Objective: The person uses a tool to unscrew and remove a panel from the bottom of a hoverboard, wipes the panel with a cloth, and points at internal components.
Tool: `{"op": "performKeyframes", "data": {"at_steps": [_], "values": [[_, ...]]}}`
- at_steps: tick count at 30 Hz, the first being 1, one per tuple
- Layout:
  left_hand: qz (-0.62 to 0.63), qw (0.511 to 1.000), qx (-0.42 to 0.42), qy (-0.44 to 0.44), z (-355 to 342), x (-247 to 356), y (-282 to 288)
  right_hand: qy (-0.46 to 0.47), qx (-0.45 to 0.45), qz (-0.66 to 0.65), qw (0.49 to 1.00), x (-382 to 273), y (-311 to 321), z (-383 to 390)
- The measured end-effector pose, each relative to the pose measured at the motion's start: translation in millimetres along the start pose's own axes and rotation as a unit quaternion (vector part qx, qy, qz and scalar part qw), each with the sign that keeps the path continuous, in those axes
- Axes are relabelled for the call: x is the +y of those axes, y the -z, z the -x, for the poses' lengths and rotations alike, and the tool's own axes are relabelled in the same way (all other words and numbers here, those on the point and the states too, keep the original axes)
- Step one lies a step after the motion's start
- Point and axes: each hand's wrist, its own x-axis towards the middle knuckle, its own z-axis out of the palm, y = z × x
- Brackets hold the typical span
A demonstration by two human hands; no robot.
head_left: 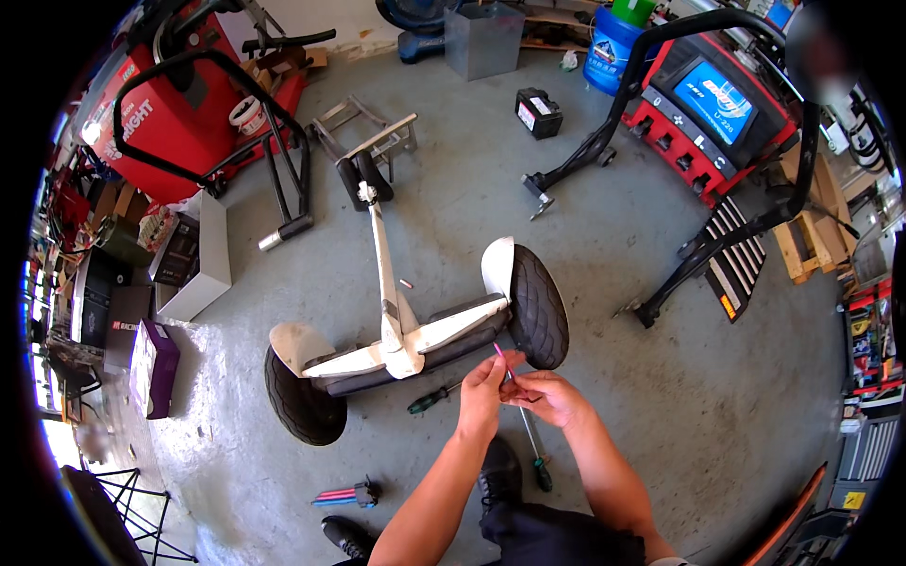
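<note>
Pink and slender, a piece sits pinched in the left hand's fingers, centre of the frame; the right hand curls just beside, its grip unclear. Nearby stands a white two-wheeled scooter. White lettering marks the red machine, upper left, and blue screen, upper right.

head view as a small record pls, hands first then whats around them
left hand: pinches a thin pink strip
right hand: fingers beside the left hand's; grip unclear
ahead: white two-wheeled scooter with thick black tyres
left of hands: green-and-black-handled screwdriver
nearer the body: green-handled screwdriver with long metal shaft
farther off: black box with white label
surface: grey floor
</note>
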Motion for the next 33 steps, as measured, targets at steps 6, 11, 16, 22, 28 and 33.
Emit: {"op": "performKeyframes", "data": {"at_steps": [6, 11, 16, 22, 28, 33], "values": [[-0.009, 1.0, 0.006, 0.013, -6, -4, 5, 0.003, -0.008, 0.012, 1.0, 0, 2, -5], [-0.048, 0.999, -0.005, 0.023, -6, -4, 6, -0.005, 0.004, 0.018, 1.0, -3, -6, -3], [0.065, 0.998, 0.007, -0.003, -1, 1, 1, -0.001, -0.014, 0.018, 1.0, -6, -9, 0], [-0.084, 0.995, 0.047, 0.013, -6, 0, 5, 0.003, 0.034, 0.024, 0.999, -2, -17, -1], [-0.054, 0.999, 0.004, 0.005, 0, 0, -7, 0.022, -0.028, 0.038, 0.999, 5, 18, -4], [-0.059, 0.997, 0.038, 0.033, -2, 2, 0, 0.013, 0.008, -0.014, 1.0, 1, -12, 1]]}}
